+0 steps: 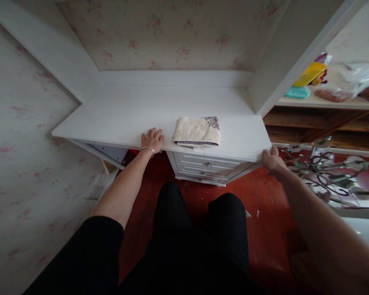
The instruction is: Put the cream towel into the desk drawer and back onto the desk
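Note:
A white desk [126, 110] stands in front of me against the wall. My left hand [153, 140] lies on its front edge with the fingers spread flat on top; a bracelet circles that wrist. Right of it rests a folded cream towel [197, 131] with a dark floral pattern at one corner, touched by neither hand. At the desk's right front corner, my right hand [273, 159] is closed around the edge, slightly blurred, its fingertips partly hidden.
Beneath the desktop is a white drawer unit [203, 168] with small knobs. A chandelier [329, 172] with metal arms sits low on the right. Behind it, a shelf [335, 78] bears a yellow item [310, 74] and plastic bags. Small scraps lie on the red floor [264, 229].

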`<action>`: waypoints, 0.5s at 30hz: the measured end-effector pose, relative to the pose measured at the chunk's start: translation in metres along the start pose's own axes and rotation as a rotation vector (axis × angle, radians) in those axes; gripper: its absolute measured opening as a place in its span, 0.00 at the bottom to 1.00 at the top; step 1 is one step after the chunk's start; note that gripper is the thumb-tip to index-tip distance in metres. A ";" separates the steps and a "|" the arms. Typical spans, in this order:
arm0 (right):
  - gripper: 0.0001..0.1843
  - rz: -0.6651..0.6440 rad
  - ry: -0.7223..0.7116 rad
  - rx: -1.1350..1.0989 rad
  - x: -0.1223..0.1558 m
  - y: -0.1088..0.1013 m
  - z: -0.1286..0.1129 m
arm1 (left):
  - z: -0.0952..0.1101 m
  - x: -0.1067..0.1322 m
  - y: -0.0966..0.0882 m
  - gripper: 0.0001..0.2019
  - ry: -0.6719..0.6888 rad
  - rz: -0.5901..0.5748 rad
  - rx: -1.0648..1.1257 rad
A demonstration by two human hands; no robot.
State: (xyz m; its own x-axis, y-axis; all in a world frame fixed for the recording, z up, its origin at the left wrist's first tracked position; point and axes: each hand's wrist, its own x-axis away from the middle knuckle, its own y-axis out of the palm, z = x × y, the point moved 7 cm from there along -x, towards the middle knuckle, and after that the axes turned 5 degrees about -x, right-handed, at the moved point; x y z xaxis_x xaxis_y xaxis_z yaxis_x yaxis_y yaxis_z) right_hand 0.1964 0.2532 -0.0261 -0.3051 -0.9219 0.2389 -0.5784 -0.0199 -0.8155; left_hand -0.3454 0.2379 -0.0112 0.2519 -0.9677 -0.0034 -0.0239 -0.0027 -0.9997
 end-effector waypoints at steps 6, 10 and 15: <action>0.31 -0.012 0.114 -0.073 0.015 0.009 0.001 | 0.001 0.001 -0.002 0.28 -0.001 0.025 0.000; 0.30 -0.078 0.123 -0.130 0.016 0.005 0.000 | 0.001 0.002 -0.003 0.27 -0.011 0.033 0.008; 0.32 -0.098 0.123 -0.129 0.022 0.005 -0.004 | 0.001 0.004 -0.004 0.27 -0.010 0.029 0.026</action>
State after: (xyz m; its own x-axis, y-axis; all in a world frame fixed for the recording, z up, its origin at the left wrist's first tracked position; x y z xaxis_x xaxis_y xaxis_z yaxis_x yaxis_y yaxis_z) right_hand 0.1835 0.2340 -0.0227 -0.3281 -0.8634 0.3834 -0.6996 -0.0506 -0.7127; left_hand -0.3431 0.2346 -0.0069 0.2608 -0.9649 -0.0322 -0.0058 0.0318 -0.9995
